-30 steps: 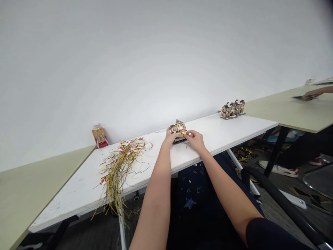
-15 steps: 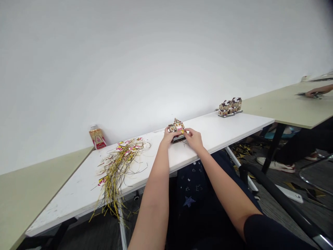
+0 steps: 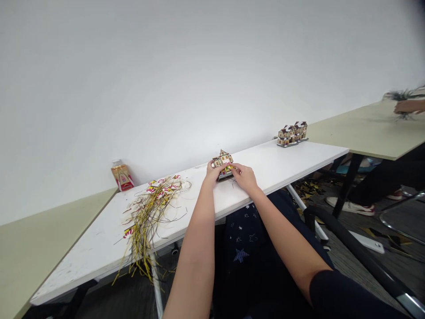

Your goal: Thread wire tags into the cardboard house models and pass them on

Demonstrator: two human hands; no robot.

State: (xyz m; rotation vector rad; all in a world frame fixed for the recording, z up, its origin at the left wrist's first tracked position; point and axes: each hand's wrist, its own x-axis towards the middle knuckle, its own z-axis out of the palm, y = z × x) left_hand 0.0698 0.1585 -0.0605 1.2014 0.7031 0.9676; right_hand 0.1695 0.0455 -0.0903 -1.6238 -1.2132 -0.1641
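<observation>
A small model house (image 3: 222, 157) with cream walls and a peaked roof sits tilted on a dark base over the white table. My left hand (image 3: 211, 172) is closed round its left side, thumb across the front. At the front right, my right hand (image 3: 244, 176) pinches a small red-and-white striped awning piece with yellow on it (image 3: 229, 168), held against the house front. Thin dark wires hang below those fingertips. The fingers partly hide the lower front. To the left lies a tangled bundle of yellow and black wires (image 3: 146, 226) ending in striped awning pieces (image 3: 161, 194).
Two joined model houses (image 3: 292, 134) stand at the far right of the white table (image 3: 265, 173). A bottle with a gold and red label (image 3: 122, 176) leans by the wall at left. Another person's hand (image 3: 408, 106) holds a dark wiry bunch over the beige table (image 3: 361, 126).
The house and both hands have shifted slightly; my right fingers and the yellow part sit further across the house front. The other person's hand has lifted a dark bunch.
</observation>
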